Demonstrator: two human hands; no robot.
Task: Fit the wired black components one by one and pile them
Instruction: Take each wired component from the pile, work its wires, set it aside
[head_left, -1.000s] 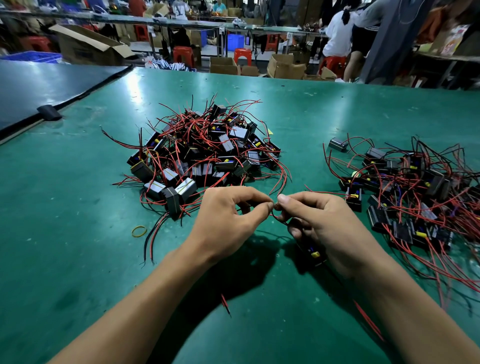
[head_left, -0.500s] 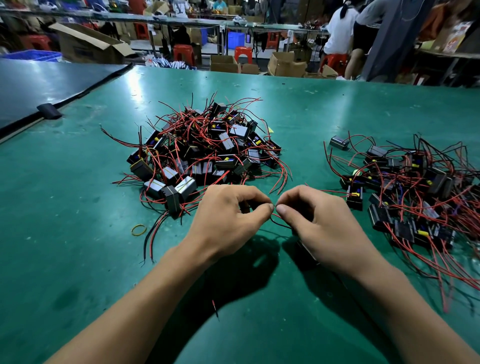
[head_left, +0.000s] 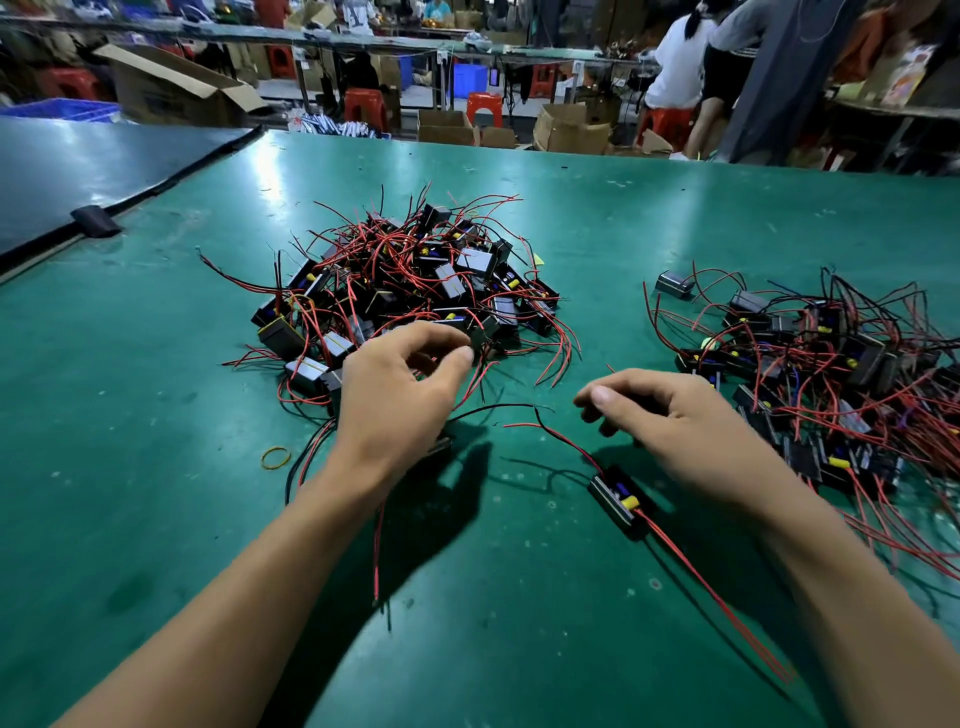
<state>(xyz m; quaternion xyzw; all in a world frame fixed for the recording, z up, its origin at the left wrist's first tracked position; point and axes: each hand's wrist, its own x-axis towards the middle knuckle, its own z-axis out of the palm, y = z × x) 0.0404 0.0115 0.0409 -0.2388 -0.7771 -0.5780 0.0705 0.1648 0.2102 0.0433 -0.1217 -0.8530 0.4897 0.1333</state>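
Sprawling wire pile (head_left: 415, 291) near rubber band (head_left: 276, 458)

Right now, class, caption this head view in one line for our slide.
Left hand and right hand, loosely curled, near a wired black component on the green table.

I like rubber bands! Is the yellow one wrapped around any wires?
No, the yellow rubber band lies flat on the green table with nothing inside its loop.

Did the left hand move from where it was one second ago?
Yes. Judged against the yellow rubber band, the left hand went forward to the near edge of the left pile.
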